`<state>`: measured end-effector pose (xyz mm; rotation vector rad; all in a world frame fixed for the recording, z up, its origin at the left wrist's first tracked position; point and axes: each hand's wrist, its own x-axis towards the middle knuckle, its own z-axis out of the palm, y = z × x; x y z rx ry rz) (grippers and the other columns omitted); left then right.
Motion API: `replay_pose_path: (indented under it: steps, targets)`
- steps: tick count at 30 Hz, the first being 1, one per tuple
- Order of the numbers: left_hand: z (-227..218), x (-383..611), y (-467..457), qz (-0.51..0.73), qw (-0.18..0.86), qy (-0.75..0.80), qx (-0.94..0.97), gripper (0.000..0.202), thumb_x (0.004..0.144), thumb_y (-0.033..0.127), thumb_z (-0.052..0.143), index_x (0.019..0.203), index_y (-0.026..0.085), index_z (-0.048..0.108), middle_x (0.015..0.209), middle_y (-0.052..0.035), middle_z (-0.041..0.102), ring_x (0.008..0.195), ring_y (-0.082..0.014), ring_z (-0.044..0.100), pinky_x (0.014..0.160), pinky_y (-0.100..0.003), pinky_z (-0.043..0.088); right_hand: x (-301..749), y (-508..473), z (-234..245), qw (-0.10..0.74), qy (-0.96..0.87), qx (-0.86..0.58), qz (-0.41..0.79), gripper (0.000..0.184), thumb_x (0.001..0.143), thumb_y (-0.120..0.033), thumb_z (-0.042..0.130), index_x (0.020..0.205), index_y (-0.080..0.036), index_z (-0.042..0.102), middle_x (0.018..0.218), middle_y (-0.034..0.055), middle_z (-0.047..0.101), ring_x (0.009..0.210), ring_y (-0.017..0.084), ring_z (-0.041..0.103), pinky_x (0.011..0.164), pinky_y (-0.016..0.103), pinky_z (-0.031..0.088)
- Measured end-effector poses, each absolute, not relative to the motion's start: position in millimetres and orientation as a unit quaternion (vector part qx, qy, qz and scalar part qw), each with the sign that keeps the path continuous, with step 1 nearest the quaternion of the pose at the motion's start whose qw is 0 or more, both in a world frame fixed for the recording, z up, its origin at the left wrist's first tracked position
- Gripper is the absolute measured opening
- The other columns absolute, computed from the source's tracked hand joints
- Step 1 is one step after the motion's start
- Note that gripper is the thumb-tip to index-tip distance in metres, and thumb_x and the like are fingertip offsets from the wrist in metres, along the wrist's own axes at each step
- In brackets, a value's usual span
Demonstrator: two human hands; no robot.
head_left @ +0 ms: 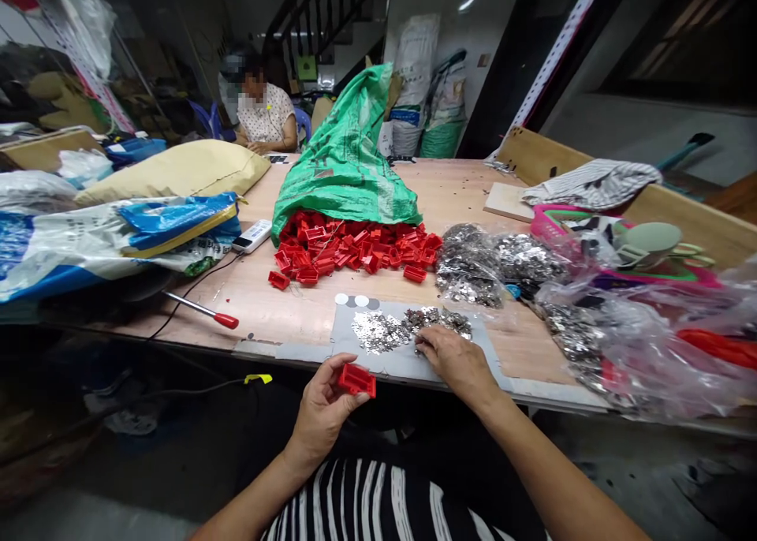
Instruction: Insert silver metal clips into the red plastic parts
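Between thumb and fingers, my left hand (323, 411) grips a red plastic box-shaped part (357, 380), its hollow side facing up, just off the table's front edge. My right hand (454, 360) reaches over a grey mat (378, 361), fingertips bent down at a pile of small metal pieces (434, 318). Whether a piece is pinched there is hidden. Left of those fingers lies a brighter heap of flat silvery pieces (378, 332). Beyond the mat, many red parts (355, 245) spill from the mouth of a green woven sack (348, 162).
Clear plastic bags of metal pieces (470, 261) sit to the right, near a pink basket (550, 221). A red-tipped lever (225, 320) juts out at the left front edge. Sacks (183, 170) cover the left side. Another person (266, 119) sits across the table.
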<state>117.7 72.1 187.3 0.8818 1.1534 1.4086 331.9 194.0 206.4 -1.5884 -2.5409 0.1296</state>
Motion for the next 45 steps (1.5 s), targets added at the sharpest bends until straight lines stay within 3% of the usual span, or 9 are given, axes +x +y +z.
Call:
replay_pose_path:
  steps: [5, 12, 17, 23, 26, 30, 33, 39, 45]
  targets:
    - [187.8, 117.5, 72.3, 0.596, 0.444, 0.523, 0.418, 0.041, 0.070, 0.023, 0.077, 0.108, 0.020, 0.063, 0.097, -0.0055, 0.072, 0.086, -0.0189, 0.068, 0.082, -0.029, 0.054, 333.8, 191.9, 213.9, 0.122, -0.843, -0.517, 0.085, 0.010, 0.085, -0.023, 0.050, 0.086, -0.024, 0.060, 0.087, 0.0015, 0.066, 0.074, 0.017, 0.061, 0.059, 0.026, 0.041]
    - [183.1, 119.3, 74.7, 0.599, 0.365, 0.543, 0.461, 0.040, 0.069, 0.023, 0.078, 0.107, 0.022, 0.067, 0.100, -0.0062, 0.072, 0.089, -0.0209, 0.068, 0.085, -0.030, 0.052, 313.1, 160.0, 232.4, 0.226, -0.810, -0.437, 0.319, 0.014, 0.089, -0.032, 0.047, 0.082, -0.022, 0.053, 0.063, -0.0035, 0.054, 0.055, 0.012, 0.047, 0.052, 0.022, 0.038]
    - [189.8, 119.2, 74.9, 0.590, 0.311, 0.542, 0.511, 0.034, 0.071, 0.022, 0.075, 0.105, 0.024, 0.068, 0.101, -0.0056, 0.072, 0.093, -0.0212, 0.067, 0.088, -0.030, 0.050, 295.4, 140.8, 238.7, 0.263, -0.808, -0.403, 0.340, 0.014, 0.090, -0.032, 0.051, 0.084, -0.022, 0.058, 0.067, -0.0009, 0.058, 0.058, 0.013, 0.049, 0.055, 0.024, 0.041]
    - [194.5, 119.9, 74.5, 0.602, 0.320, 0.530, 0.504, 0.033, 0.069, 0.022, 0.077, 0.101, 0.024, 0.070, 0.099, -0.0056, 0.072, 0.094, -0.0222, 0.066, 0.088, -0.032, 0.049, 285.7, 136.5, 240.5, 0.273, -0.826, -0.370, 0.326, 0.015, 0.091, -0.030, 0.050, 0.084, -0.022, 0.061, 0.070, 0.0007, 0.061, 0.061, 0.014, 0.054, 0.057, 0.025, 0.043]
    - [194.8, 120.7, 76.3, 0.601, 0.390, 0.521, 0.463, 0.038, 0.069, 0.024, 0.077, 0.105, 0.022, 0.067, 0.098, -0.0052, 0.071, 0.091, -0.0206, 0.066, 0.087, -0.030, 0.050, 286.2, 136.5, 240.5, 0.286, -0.820, -0.369, 0.330, 0.015, 0.091, -0.030, 0.050, 0.084, -0.022, 0.061, 0.069, 0.0000, 0.061, 0.060, 0.014, 0.054, 0.057, 0.024, 0.043]
    - [199.1, 121.3, 80.3, 0.590, 0.626, 0.402, 0.313, 0.056, 0.075, 0.032, 0.073, 0.127, 0.021, 0.054, 0.090, -0.0033, 0.067, 0.080, -0.0178, 0.066, 0.078, -0.032, 0.053, 290.1, 137.5, 240.3, 0.310, -0.804, -0.381, 0.337, 0.012, 0.090, -0.028, 0.052, 0.085, -0.022, 0.061, 0.070, -0.0001, 0.063, 0.060, 0.013, 0.055, 0.058, 0.023, 0.044]
    - [202.7, 121.4, 80.8, 0.553, 0.740, 0.319, 0.213, 0.060, 0.081, 0.036, 0.066, 0.135, 0.023, 0.045, 0.084, -0.0031, 0.065, 0.071, -0.0163, 0.066, 0.069, -0.030, 0.053, 291.7, 139.0, 239.0, 0.313, -0.805, -0.376, 0.335, 0.011, 0.090, -0.026, 0.051, 0.087, -0.022, 0.060, 0.075, 0.0011, 0.064, 0.064, 0.014, 0.057, 0.061, 0.024, 0.046]
    - [204.1, 123.4, 76.3, 0.516, 0.802, 0.262, 0.150, 0.050, 0.085, 0.036, 0.060, 0.131, 0.020, 0.048, 0.080, -0.0050, 0.065, 0.061, -0.0134, 0.063, 0.059, -0.025, 0.048, 289.0, 142.3, 236.2, 0.325, -0.824, -0.337, 0.319, 0.011, 0.091, -0.021, 0.048, 0.087, -0.022, 0.059, 0.081, 0.0028, 0.066, 0.075, 0.016, 0.062, 0.069, 0.027, 0.049]
    - [201.3, 123.1, 76.2, 0.504, 0.822, 0.238, 0.112, 0.040, 0.086, 0.033, 0.060, 0.123, 0.019, 0.054, 0.076, -0.0045, 0.065, 0.058, -0.0118, 0.061, 0.056, -0.022, 0.044, 290.1, 144.2, 237.6, 0.314, -0.852, -0.291, 0.301, 0.015, 0.092, -0.019, 0.045, 0.087, -0.022, 0.059, 0.081, 0.0043, 0.066, 0.075, 0.016, 0.062, 0.068, 0.028, 0.051]
